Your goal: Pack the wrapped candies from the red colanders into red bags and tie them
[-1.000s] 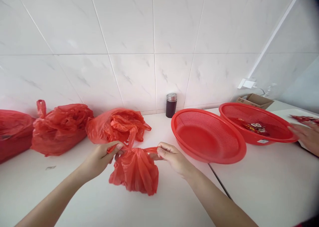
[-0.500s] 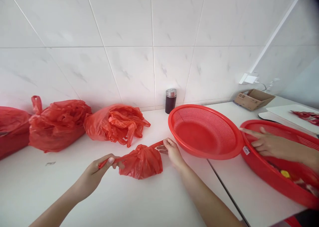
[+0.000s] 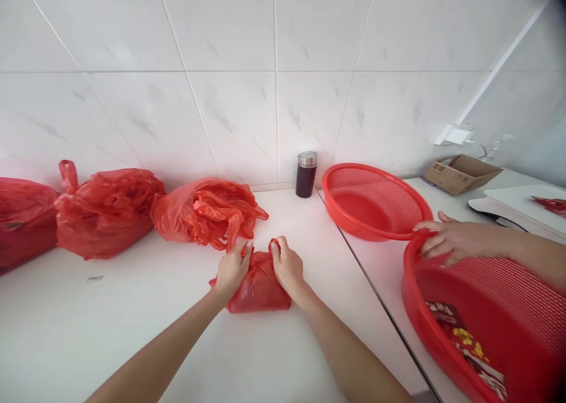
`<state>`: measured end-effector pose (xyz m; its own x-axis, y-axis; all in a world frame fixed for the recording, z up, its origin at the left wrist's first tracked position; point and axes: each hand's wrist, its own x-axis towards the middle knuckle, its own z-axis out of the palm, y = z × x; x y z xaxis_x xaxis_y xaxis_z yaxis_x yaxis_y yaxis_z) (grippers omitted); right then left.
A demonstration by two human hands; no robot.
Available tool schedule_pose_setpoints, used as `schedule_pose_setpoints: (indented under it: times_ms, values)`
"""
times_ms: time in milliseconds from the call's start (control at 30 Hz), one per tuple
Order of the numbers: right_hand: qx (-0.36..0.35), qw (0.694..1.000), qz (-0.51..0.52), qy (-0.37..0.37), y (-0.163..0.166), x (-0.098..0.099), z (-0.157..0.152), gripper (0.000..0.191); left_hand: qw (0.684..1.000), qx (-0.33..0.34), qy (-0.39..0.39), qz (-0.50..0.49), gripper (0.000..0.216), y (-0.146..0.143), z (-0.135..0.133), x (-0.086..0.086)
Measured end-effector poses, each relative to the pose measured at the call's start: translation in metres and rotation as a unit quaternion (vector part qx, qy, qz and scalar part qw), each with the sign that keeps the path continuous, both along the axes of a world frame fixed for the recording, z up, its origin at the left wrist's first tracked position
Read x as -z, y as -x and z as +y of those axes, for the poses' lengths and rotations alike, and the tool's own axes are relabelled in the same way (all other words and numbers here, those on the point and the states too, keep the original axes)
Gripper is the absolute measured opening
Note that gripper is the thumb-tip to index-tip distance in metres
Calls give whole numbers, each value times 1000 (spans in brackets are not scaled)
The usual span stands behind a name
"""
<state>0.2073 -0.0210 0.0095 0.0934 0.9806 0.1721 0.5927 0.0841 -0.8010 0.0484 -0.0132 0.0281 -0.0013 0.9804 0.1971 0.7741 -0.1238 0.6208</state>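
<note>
A small, filled red plastic bag (image 3: pixel 260 291) sits on the white table in front of me. My left hand (image 3: pixel 235 268) is closed on the bag's gathered top at its left side. On the other side my right hand (image 3: pixel 287 267) grips a twisted handle of the same bag, thumb on top. Both hands are close together over the bag. Just behind my left hand lies a bundle of red plastic bags (image 3: pixel 198 214). What is inside the small bag is hidden by the red film.
Two more stuffed red bags (image 3: pixel 108 214) stand at the left. A dark tumbler (image 3: pixel 306 176) is near the tiled wall. Another person's hand (image 3: pixel 455 238) holds a large red basket (image 3: pixel 413 285) with packets inside; a second red basket (image 3: pixel 336 211) is behind. An open cardboard box (image 3: pixel 455 176) stands farther back.
My hands have come together over the bag; its handles were stretched outward before. The second basket has moved back and right, while the other person's basket has been tilted.
</note>
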Motion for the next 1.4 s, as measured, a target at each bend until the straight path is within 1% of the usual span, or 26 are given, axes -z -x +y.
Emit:
schedule_pose_setpoints:
  times_ms: [133,267,400,500,567,667,733,800,867,900,933,1067,1167,1267,1400]
  values:
    - [17,997,-74,17,-25,8,20,27,997,-30,9,72,38,5,18,10]
    - [26,991,-131,27,-46,12,40,26,989,-63,36,126,33,4,28,19]
    - [10,985,-168,29,-50,18,46,25,979,-83,62,176,34,-4,33,28]
    - [8,984,-177,30,-49,21,47,24,972,-92,68,206,35,-6,35,30]
    - [10,984,-174,35,-50,21,47,23,969,-94,67,221,37,-6,35,29]
    - [16,987,-157,44,-50,13,44,23,966,-96,62,233,39,-6,32,28]
    - [16,989,-139,47,-47,6,38,29,965,-99,59,237,40,-6,29,27]
    - [3,991,-124,41,-41,0,29,46,964,-101,56,238,40,-6,28,26]
    - [-28,991,-126,24,-33,-3,20,64,964,-104,53,237,40,-6,27,27]
    - [-44,990,-132,15,-29,-2,16,68,964,-107,53,237,41,-6,28,27]
    - [-57,989,-138,8,-26,-1,14,65,964,-111,53,236,41,-6,28,27]
    - [-80,988,-136,1,-26,9,15,35,965,-118,55,227,41,-5,28,29]
    - [-87,989,-118,1,-30,12,18,22,969,-117,58,209,40,-5,29,29]
    - [-83,992,-94,2,-31,11,16,21,975,-122,59,175,42,-3,29,30]
    - [-94,995,-35,9,-32,5,10,35,986,-121,61,99,52,4,27,29]
